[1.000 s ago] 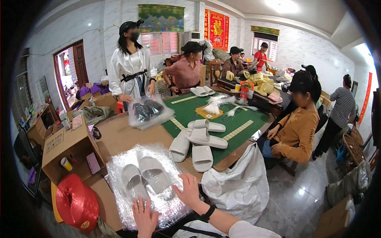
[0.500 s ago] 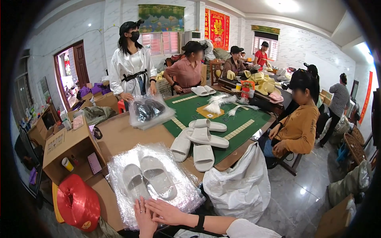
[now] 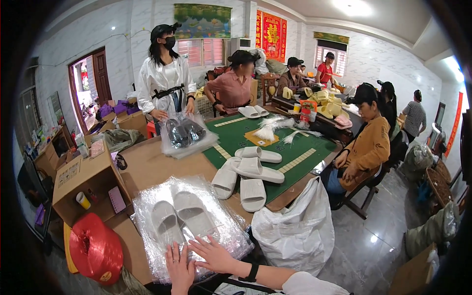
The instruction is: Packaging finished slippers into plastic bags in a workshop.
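Observation:
A pair of light grey slide slippers (image 3: 194, 212) rests at the front of the table with the stack of clear plastic bags (image 3: 150, 196). Whether the slippers lie on the top bag or inside it, I cannot tell. My left hand (image 3: 180, 267), fingers stretched upward, lies at the near end of the left slipper and over the plastic. Beside it, my right hand (image 3: 214, 254) is flat with fingers spread, at the heel of the right slipper. Neither hand holds anything.
More grey slippers (image 3: 253, 169) lie on the green mat (image 3: 219, 160). A white sack (image 3: 295, 231) hangs at the table's right edge. To the left are a cardboard box (image 3: 88, 169) and red twine (image 3: 96, 248). A standing person handles bagged dark slippers (image 3: 184, 132); others sit around.
My hands were together, the right overlapping the left. Now they are apart with fingers spread, the right moved slightly up and right. The seated person on the right has lowered their head.

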The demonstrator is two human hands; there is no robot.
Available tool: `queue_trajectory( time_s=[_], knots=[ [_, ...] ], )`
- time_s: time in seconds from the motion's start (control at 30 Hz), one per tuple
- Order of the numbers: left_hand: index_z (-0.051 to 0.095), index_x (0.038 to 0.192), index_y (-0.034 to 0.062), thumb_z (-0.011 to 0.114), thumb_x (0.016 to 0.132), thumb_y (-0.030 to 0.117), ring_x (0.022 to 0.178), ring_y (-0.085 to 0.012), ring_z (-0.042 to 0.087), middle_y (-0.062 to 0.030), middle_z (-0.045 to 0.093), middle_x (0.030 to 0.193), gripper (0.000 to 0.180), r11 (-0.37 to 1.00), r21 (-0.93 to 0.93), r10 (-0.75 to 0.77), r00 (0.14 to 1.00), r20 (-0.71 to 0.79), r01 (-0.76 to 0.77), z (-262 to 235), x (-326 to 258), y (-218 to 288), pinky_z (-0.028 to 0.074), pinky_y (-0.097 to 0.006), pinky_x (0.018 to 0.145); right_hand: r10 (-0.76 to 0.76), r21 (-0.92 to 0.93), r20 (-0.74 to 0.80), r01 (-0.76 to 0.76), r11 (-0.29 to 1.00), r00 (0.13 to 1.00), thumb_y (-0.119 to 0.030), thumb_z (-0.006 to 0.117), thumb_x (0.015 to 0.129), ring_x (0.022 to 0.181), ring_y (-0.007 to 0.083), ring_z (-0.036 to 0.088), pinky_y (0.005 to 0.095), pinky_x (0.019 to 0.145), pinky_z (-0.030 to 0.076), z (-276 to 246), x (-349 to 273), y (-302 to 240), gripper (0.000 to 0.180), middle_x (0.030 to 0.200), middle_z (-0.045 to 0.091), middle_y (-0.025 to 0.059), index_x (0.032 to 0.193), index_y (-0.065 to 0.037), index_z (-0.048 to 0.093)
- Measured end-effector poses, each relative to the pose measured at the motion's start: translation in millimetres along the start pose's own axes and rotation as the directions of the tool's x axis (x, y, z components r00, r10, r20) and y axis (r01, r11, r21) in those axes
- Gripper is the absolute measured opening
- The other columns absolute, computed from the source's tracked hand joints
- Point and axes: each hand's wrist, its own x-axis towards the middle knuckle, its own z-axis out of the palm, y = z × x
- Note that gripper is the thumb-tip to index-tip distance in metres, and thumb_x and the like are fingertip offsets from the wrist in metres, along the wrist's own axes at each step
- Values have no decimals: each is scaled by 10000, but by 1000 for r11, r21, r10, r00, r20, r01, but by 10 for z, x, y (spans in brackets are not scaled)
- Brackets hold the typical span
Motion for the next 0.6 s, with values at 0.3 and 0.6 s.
queue_trajectory(
  time_s=[0.3,0.6],
  knots=[
    [521,1446,74,620,925,287,1497,-457,219,-212,303,1617,572,1000,-21,-8,1000,28,8,-14,-1,9,171,-578,1212,42,-44,-120,-48,998,992,-444,517,1020,1464,322,350,472,1203,279,-106,-43,208,597,1597,372,117,1527,-144,420],
    [519,1459,92,653,902,316,1496,-460,221,-201,306,1621,615,1000,-31,5,1000,14,-4,-5,-7,-5,180,-578,1209,198,62,-229,-189,980,953,-439,560,1000,1453,370,358,475,1186,303,-60,-143,546,621,1588,373,154,1521,-132,417]
  ],
)
